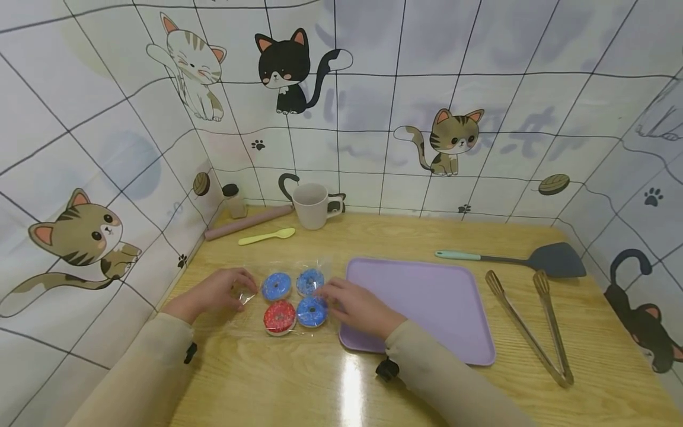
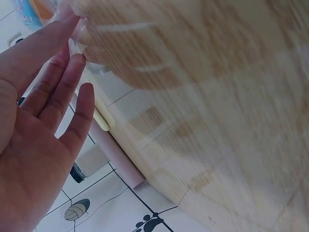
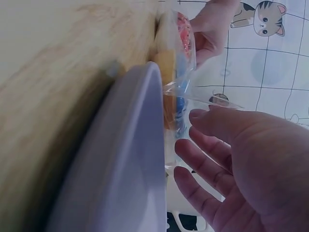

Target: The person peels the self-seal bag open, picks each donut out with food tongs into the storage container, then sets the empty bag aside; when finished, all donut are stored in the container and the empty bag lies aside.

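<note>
A clear plastic bag (image 1: 289, 268) lies on the wooden table (image 1: 299, 379) with three blue-iced donuts (image 1: 275, 286) and one red-iced donut (image 1: 279, 316) inside. My left hand (image 1: 237, 290) rests at the bag's left edge. In the left wrist view its fingers (image 2: 63, 82) are nearly straight, and the index tip touches the plastic (image 2: 79, 29). My right hand (image 1: 325, 293) touches the bag's right edge, over the left rim of a purple tray (image 1: 427, 302). In the right wrist view its fingers (image 3: 203, 150) are loosely bent beside the bag (image 3: 182, 53) and the tray (image 3: 130, 159).
Metal tongs (image 1: 539, 326) lie right of the tray, with a dark spatula (image 1: 533, 259) behind them. At the back left stand a beige mug (image 1: 311, 206), a yellow spoon (image 1: 267, 236), a pink rolling pin (image 1: 248, 222) and a small jar (image 1: 233, 200). Cat-print walls enclose three sides.
</note>
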{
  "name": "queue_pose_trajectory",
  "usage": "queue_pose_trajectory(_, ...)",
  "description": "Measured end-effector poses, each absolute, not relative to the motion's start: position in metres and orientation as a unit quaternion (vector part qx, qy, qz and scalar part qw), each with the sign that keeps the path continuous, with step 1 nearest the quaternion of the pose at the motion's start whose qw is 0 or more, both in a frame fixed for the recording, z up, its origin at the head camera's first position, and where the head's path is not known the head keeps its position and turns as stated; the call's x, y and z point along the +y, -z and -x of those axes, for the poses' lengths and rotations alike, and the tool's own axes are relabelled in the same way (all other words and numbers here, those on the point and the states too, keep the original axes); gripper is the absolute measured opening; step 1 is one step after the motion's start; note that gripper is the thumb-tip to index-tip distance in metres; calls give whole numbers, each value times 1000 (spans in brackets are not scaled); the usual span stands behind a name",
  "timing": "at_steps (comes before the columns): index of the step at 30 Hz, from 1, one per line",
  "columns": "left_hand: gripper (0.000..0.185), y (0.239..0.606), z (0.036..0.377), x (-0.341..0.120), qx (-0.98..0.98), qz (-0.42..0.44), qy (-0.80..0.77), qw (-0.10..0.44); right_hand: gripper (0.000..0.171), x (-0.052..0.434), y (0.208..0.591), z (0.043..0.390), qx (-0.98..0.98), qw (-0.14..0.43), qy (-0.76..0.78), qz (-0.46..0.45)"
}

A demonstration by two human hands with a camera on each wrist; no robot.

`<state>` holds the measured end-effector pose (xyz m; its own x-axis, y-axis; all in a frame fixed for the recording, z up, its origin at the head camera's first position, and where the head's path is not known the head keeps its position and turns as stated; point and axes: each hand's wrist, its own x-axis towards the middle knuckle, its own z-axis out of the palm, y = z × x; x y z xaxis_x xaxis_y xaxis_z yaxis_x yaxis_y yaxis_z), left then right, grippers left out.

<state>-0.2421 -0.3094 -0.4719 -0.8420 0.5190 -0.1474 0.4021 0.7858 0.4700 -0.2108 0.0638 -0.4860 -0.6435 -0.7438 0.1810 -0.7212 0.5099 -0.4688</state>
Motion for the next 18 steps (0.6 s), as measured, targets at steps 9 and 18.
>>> queue_pose_trajectory(9,34,474,242,-311,936,-239,-218,136,14,52,479,218,874,39,274,399)
queue_pose_trajectory(18,34,473,243,-310,933,-255,-219,130,7,47,476,216,890,36,255,376)
